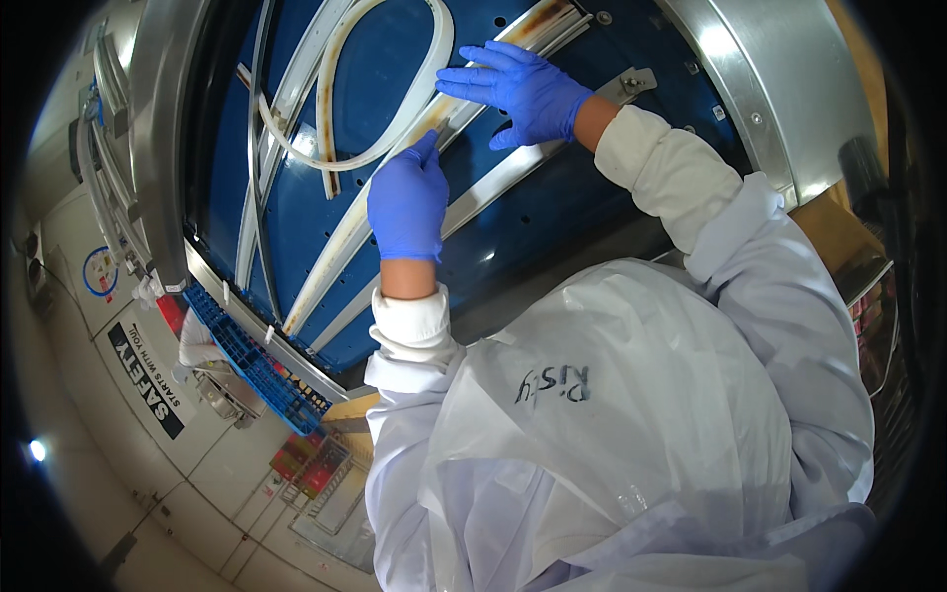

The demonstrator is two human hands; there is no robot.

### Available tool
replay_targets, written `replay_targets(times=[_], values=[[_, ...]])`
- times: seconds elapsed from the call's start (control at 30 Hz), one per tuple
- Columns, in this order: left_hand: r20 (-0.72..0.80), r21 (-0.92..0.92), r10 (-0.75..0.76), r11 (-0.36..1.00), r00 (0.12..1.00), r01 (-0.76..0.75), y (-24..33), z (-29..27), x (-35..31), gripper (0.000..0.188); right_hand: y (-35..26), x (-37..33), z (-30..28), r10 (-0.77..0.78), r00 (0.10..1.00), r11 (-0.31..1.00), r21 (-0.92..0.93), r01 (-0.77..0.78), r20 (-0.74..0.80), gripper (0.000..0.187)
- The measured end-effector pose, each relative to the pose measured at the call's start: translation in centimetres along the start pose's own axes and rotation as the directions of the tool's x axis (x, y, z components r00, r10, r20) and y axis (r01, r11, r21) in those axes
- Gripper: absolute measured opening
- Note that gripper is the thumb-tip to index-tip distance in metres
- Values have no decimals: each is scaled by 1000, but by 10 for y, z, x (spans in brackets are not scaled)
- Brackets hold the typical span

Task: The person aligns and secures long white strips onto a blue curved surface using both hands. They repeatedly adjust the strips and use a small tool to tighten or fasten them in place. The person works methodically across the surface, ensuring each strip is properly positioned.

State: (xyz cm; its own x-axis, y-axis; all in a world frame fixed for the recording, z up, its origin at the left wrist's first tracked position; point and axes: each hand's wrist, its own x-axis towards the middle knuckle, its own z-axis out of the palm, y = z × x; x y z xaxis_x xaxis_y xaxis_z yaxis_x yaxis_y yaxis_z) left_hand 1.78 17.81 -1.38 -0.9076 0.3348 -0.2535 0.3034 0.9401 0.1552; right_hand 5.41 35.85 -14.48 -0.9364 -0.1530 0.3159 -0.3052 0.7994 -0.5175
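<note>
Both of my hands wear blue gloves and are at a long pale rail (330, 260) with brown stains, lying diagonally across a dark blue panel (387, 81). My left hand (407, 202) is closed at the rail's middle, its thumb pointing up along it. Whatever its fingers hold is hidden. Farther up and to the right, my right hand (528, 94) is spread out, palm down, fingertips over the rail. A bendy white strip (441, 69) curls in a loop just beyond my left hand. Nearer to me, a second pale bar (490, 189) runs alongside the rail.
Thin metal and white strips (254, 148) lie on the panel's left part. A broad steel rim (745, 79) borders it at the right, another steel frame (163, 128) at the left. A blue plastic crate (252, 360) sits below left, with red items in a wire basket (326, 474) beyond.
</note>
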Motion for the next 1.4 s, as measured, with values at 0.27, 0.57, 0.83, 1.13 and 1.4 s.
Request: replay_targets(times=[0.27, 0.57, 0.83, 1.13, 1.4], values=[[32, 3, 21, 1000, 999, -21, 12, -36, -10, 25, -2, -2, 1, 16, 1000, 1000, 8, -16, 1, 100], [-6, -8, -15, 1000, 1000, 15, -6, -14, 3, 25, -4, 3, 1, -7, 999, 1000, 20, 7, -38, 106], [16, -62, 27, 998, 1000, -26, -15, -1, -3, 23, -8, 2, 2, 11, 1000, 999, 32, -11, -4, 103], [-11, -21, 22, 1000, 1000, -22, -4, -4, 8, 24, -6, 2, 3, 9, 1000, 1000, -2, -9, -19, 102], [34, 9, -40, 999, 999, 40, 11, -25, -2, 24, -4, -1, 2, 7, 1000, 1000, 6, -7, -22, 105]])
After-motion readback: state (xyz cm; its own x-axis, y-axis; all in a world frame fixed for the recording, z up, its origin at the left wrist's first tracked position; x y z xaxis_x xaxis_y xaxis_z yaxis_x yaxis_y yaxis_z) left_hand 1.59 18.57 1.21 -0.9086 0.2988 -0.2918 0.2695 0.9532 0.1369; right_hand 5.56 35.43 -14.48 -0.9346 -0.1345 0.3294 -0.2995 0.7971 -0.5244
